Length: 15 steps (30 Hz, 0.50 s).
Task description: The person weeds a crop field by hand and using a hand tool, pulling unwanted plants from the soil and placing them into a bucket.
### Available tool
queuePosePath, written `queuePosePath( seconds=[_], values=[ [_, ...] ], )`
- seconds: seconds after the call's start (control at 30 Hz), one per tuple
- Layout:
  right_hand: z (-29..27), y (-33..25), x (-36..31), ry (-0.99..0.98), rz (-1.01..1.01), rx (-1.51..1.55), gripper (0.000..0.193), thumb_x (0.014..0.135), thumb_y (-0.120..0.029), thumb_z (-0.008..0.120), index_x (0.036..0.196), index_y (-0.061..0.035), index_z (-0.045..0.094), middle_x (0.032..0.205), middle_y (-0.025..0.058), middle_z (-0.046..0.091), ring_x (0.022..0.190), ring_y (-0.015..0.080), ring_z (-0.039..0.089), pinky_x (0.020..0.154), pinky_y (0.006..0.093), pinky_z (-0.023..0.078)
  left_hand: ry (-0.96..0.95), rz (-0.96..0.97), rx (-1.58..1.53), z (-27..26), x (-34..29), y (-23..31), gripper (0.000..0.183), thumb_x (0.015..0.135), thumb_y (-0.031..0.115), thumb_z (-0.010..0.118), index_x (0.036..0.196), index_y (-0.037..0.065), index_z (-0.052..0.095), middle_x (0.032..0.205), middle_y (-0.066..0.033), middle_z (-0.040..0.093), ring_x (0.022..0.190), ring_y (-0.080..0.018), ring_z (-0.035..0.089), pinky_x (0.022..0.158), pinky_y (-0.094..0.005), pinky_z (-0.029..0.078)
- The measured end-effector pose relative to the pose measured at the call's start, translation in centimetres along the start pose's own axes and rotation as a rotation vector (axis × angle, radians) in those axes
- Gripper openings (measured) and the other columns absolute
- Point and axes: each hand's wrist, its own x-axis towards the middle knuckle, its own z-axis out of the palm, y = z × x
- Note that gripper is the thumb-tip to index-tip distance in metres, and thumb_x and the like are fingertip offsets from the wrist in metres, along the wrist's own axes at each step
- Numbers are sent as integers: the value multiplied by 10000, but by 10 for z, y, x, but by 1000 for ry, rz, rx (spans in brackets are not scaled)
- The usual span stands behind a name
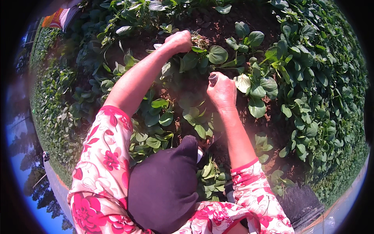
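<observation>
My left hand [180, 41] is stretched out to the far side, its fingers closed in a fist. A tuft of pale, stringy stems [200, 41] sticks out on the right side of that fist. Nearer to me and to the right, my right hand [223, 91] is wrapped round a dark tool handle [213, 79]; only the handle's rounded end shows, and the rest of the tool is hidden. Between and beyond the hands stands a broad-leaved green plant [217, 55]. Another leafy green plant [258, 90] grows just right of my right hand.
Dense leafy greens [311, 101] cover the ground on the right and left. Brown soil [218, 23] shows between plants. My dark-clothed knee [163, 183] is bent below the hands. A black sheet-like thing [300, 204] lies at lower right, and an orange-and-white bag-like thing [58, 18] at far left.
</observation>
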Motion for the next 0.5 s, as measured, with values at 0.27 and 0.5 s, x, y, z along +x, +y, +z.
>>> queuePosePath(
  seconds=[0.27,0.5],
  values=[
    [-25,34,-38,69,-91,85,235,769,-122,685,990,-43,692,819,171,685,770,304,687,690,358,544,127,70,-277,-53,-44,-6,311,782,230,721,986,4,658,773,-103,667,666,-165,639,562,-325,504],
    [-26,54,-66,39,-197,48,224,772,-96,634,986,-80,695,802,158,678,721,328,666,649,400,539,229,271,-165,-48,-181,3,213,759,90,632,961,36,669,823,-177,673,722,-332,657,669,-440,510]
  ],
)
